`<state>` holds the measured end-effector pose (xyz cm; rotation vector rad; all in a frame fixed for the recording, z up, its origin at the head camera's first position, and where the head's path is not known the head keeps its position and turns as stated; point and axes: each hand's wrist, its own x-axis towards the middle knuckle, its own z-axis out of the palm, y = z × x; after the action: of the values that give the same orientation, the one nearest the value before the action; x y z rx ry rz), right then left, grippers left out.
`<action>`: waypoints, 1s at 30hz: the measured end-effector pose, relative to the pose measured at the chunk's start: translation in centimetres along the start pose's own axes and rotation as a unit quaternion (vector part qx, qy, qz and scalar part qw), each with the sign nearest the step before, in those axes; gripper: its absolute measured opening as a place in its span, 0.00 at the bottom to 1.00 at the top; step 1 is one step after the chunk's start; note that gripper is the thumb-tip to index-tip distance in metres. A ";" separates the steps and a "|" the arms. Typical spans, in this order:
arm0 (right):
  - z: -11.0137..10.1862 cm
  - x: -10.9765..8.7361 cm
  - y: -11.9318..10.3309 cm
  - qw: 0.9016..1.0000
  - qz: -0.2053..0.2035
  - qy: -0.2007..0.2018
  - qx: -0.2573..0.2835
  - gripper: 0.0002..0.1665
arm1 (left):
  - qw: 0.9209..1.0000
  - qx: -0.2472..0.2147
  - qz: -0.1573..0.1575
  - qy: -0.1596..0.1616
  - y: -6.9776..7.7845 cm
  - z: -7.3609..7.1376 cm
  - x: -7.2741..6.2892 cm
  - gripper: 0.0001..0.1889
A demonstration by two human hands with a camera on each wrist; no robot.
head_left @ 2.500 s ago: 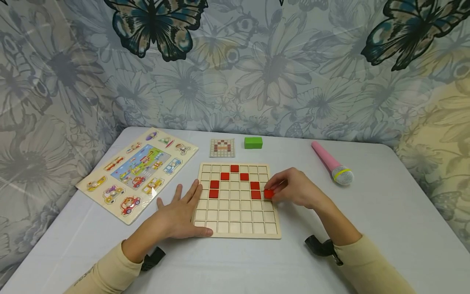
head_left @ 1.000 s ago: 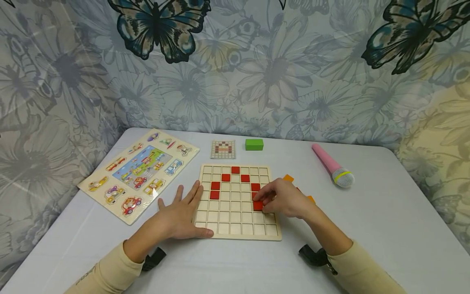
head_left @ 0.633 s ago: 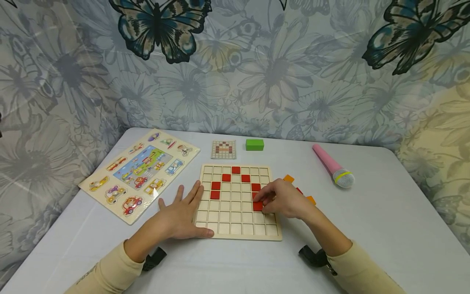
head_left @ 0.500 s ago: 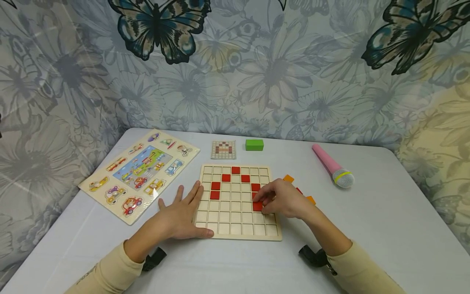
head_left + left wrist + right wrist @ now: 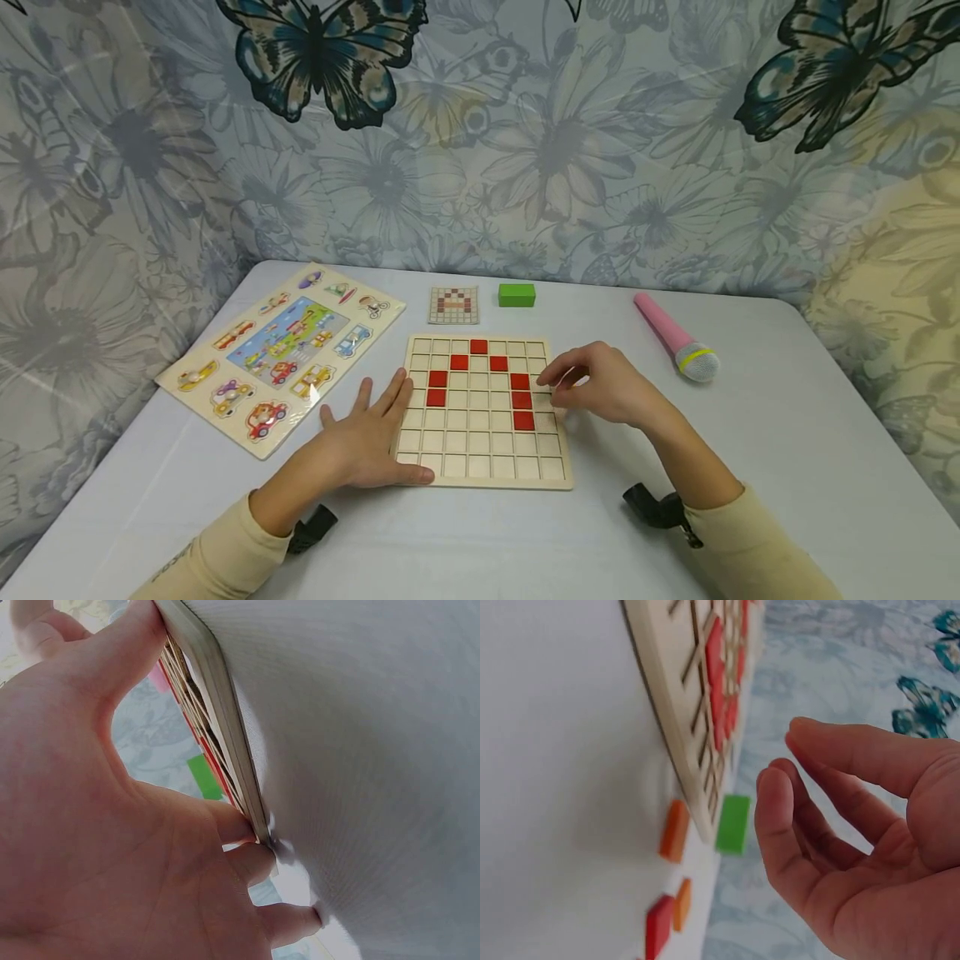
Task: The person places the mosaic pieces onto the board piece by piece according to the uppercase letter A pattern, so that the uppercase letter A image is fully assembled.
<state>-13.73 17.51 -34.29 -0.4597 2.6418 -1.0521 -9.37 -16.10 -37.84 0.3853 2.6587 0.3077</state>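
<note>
A square wooden grid board (image 5: 480,465) lies on the table with several red square tiles in its cells, in a peak-like outline. The lowest tile on the right side is a red tile (image 5: 523,421). My left hand (image 5: 356,446) rests spread against the board's left edge, its thumb at the near left corner. Over the board's right edge hovers my right hand (image 5: 607,387), fingers loosely bent. In the right wrist view its thumb and fingertips are apart with nothing between them. Beside the board there lie orange tiles (image 5: 675,831) and a red tile (image 5: 658,928), hidden by this hand in the head view.
A small pattern card (image 5: 453,306) and a green block (image 5: 517,295) stand behind the board. A picture puzzle board (image 5: 281,358) with vehicles lies at the left. At the right is a pink toy microphone (image 5: 677,337). Patterned cloth (image 5: 525,167) hangs behind the table.
My right hand has let go of a red tile, now in a cell below the other two on the right, and has moved right and slightly back. My left hand has stayed in place.
</note>
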 end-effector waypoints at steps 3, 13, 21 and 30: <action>-0.9 -0.4 0.2 1.000 0.024 0.012 0.003 0.14 | 1.000 0.001 0.003 0.002 0.0 0.0 0.0 0.70; -2.7 -0.5 1.2 0.997 0.070 0.023 0.008 0.14 | 1.000 -0.001 0.004 0.006 0.1 0.0 -0.1 0.70; -3.5 -0.3 3.0 0.996 0.092 0.005 0.009 0.14 | 1.000 0.002 0.002 0.005 0.1 0.0 0.0 0.70; -3.3 0.0 4.2 0.991 0.130 -0.005 -0.018 0.17 | 1.000 0.002 0.001 0.005 0.0 0.1 0.0 0.70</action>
<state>-15.70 22.44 -34.87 -0.1211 2.6257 -0.9181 -9.35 -16.08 -37.91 0.3876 2.6701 0.3062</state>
